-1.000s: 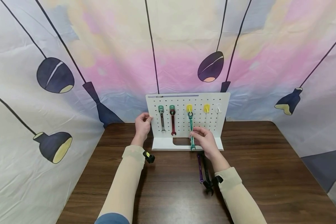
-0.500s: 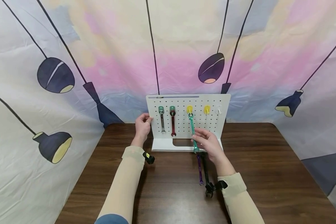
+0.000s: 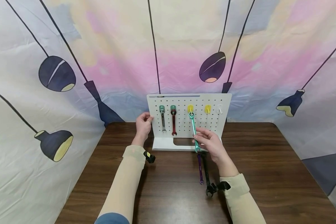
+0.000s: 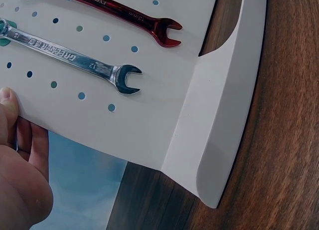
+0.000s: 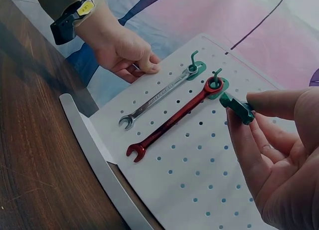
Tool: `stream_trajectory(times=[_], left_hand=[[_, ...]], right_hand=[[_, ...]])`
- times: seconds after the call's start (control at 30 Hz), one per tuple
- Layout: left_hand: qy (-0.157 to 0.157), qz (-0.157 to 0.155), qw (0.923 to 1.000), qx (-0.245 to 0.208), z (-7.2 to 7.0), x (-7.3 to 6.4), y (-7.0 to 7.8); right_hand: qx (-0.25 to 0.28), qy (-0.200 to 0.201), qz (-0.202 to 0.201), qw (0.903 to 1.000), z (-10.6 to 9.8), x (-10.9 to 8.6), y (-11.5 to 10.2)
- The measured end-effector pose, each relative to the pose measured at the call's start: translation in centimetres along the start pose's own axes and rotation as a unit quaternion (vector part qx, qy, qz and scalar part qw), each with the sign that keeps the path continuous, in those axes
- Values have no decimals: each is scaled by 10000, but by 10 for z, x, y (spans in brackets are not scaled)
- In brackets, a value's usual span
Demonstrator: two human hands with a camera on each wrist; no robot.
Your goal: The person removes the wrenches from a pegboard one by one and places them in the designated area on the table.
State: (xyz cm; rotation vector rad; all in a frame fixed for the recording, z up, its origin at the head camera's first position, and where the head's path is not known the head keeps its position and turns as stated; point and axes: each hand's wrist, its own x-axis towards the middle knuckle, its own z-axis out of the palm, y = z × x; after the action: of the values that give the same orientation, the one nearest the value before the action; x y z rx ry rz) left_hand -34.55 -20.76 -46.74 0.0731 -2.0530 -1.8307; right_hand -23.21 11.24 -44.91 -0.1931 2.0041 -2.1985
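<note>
A white pegboard [image 3: 182, 126] stands on the table, and my left hand [image 3: 143, 127] pinches its left edge between thumb and fingers. My right hand [image 3: 211, 143] holds a green combination wrench [image 3: 193, 124] by its lower part, thumb against fingers. The wrench slants, with its ring end up at a yellow hook [image 3: 190, 107] and its open end low and nearer to me. In the right wrist view only the wrench's open end [image 5: 238, 109] shows, past the fingertips. Left of it, a silver wrench [image 4: 65, 55] and a red wrench [image 4: 122, 11] hang from green hooks.
Another yellow hook [image 3: 207, 109] and a white hook [image 3: 219, 110] are bare on the board's right side. A purple wrench [image 3: 200, 169] and a black wrench [image 3: 205, 171] lie on the wooden table [image 3: 168, 186] below my right hand. A patterned cloth [image 3: 179, 46] hangs behind.
The green wrench's lower end has swung right and toward me with my right hand, from nearly upright to slanted, while its ring end stays by the yellow hook. The left hand keeps its place.
</note>
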Motion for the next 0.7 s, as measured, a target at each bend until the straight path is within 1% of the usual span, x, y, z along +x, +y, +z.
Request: stream_trajectory(times=[0.23, 0.37, 0.53, 0.7], left_hand=[[4, 4, 10000, -16, 1, 2, 0], [-38, 26, 10000, 8, 2, 2, 2], [-40, -89, 10000, -22, 2, -1, 2], [-17, -110, 9999, 1, 0, -3, 0]], right_hand=[[31, 88, 22, 10000, 1, 1, 1], [187, 120, 61, 9997, 0, 2, 2], [344, 59, 223, 9991, 2, 1, 6], [308, 31, 144, 9994, 6, 1, 6]])
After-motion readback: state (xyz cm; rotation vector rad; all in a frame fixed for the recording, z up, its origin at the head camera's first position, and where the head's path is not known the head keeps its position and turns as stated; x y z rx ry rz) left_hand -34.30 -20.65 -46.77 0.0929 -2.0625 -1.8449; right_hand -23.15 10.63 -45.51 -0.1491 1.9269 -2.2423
